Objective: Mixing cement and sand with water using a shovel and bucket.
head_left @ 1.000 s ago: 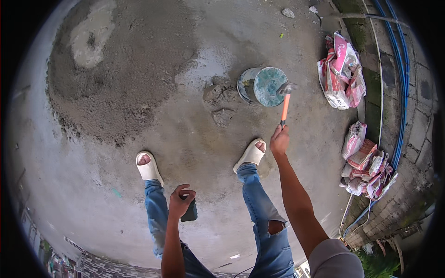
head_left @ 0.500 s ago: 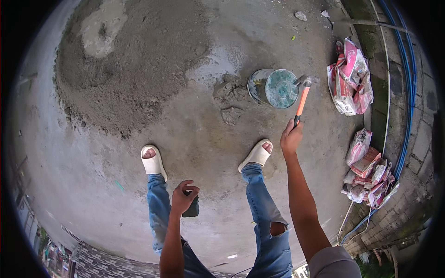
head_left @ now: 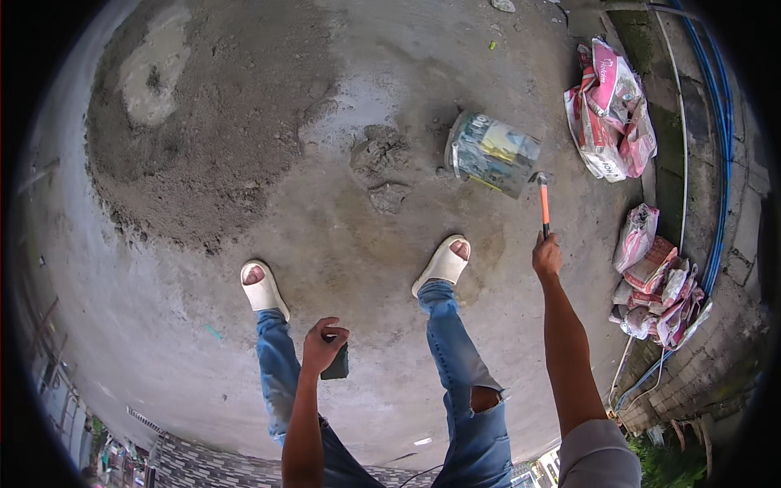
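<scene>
My right hand (head_left: pixel 548 257) is closed round the dark grip of a claw hammer (head_left: pixel 544 203) with an orange handle. The hammer's head is close by the right end of a bucket (head_left: pixel 498 154); whether they touch I cannot tell. That bucket lies tipped over on the concrete, its printed, mortar-smeared side showing and its open end out of sight. Low in front of me, my left hand (head_left: pixel 325 345) has curled fingers round a dark, flat, rectangular object (head_left: pixel 335 363) that looks like a phone, partly hidden by the hand.
A wide grey heap of sand or dry mix (head_left: pixel 211 122) spreads at the far left. Clumps of wet mortar (head_left: pixel 382 167) sit left of the bucket. Crumpled cement sacks (head_left: pixel 610 114) and several more sacks (head_left: pixel 655 281) lie along the right, beside blue hoses (head_left: pixel 720 163).
The bucket has turned from showing its round bottom to lying with its side toward me. My right hand and the hammer have moved right and slightly nearer. My left hand has hardly moved.
</scene>
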Demonstrator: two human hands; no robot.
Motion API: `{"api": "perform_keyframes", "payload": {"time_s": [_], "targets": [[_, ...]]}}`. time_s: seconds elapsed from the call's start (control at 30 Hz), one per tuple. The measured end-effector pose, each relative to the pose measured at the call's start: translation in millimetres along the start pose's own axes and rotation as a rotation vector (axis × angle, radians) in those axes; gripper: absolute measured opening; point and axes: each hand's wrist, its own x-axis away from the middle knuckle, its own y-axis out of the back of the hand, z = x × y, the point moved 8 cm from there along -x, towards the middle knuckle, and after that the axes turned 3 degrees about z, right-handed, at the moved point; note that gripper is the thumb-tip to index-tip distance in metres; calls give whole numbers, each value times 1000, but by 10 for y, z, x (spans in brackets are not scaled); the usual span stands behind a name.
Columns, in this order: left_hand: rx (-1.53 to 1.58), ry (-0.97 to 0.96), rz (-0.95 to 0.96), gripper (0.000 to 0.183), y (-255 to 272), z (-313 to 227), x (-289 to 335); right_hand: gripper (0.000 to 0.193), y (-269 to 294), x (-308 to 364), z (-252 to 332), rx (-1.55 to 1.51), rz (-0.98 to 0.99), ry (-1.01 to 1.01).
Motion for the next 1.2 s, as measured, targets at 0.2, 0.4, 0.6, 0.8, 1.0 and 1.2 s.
{"api": "perform_keyframes", "payload": {"time_s": [0.2,0.4,0.6,0.8,1.0,1.2], "targets": [[29,69,59,33,-101,136,-17,36,74,437,-928,-46,-46,-172],[297,154,241,32,-598,-109,-58,29,-166,905,-1119,-638,-5,-185],[144,-3,552,27,-1618,-1284,-156,19,-38,1543,241,-1196,455,-183],[8,-118,482,39,-1934,-1890,-601,23,249,1647,808,-1360,703,-60],[8,-138,475,37,-1900,-2187,-859,28,905,1001,867,-1037,177,276],[-158,-121,443,41,-2262,-2645,-1146,32,935,1028,1273,-792,394,554]]}}
